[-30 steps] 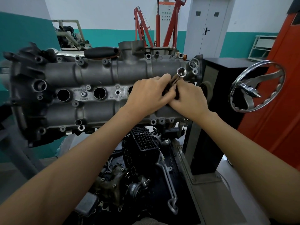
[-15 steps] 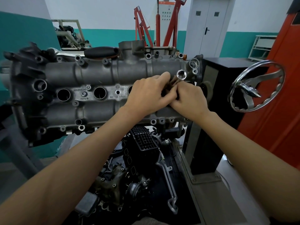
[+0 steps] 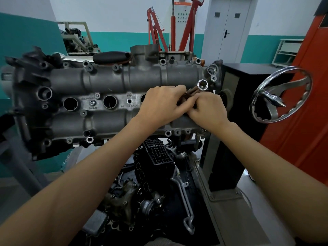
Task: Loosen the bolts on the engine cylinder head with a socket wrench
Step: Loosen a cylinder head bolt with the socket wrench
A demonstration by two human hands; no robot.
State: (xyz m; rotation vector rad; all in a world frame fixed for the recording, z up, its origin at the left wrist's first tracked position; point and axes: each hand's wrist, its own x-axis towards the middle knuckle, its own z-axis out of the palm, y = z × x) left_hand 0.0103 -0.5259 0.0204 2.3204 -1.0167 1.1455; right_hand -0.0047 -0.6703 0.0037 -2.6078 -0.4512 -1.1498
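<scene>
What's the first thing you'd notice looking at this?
Two hands, left hand and right hand, meet mid-picture, gripping a wrench against a big grey engine. To the right gleams a shiny metal wheel beside an orange panel.

Soft, even indoor light fills the room, bright on the white upper walls and dimmer below. The grey cast-metal cylinder head (image 3: 106,96) shows only dull sheen, while the chrome spoked handwheel (image 3: 282,94) and the shiny socket end (image 3: 202,84) catch small glints. Deep shadow swallows the black engine parts (image 3: 156,183) underneath. Wide-angle bending curves the grey double door (image 3: 225,29) and stretches the forearms at the bottom corners. The two hands look slightly smeared.
</scene>
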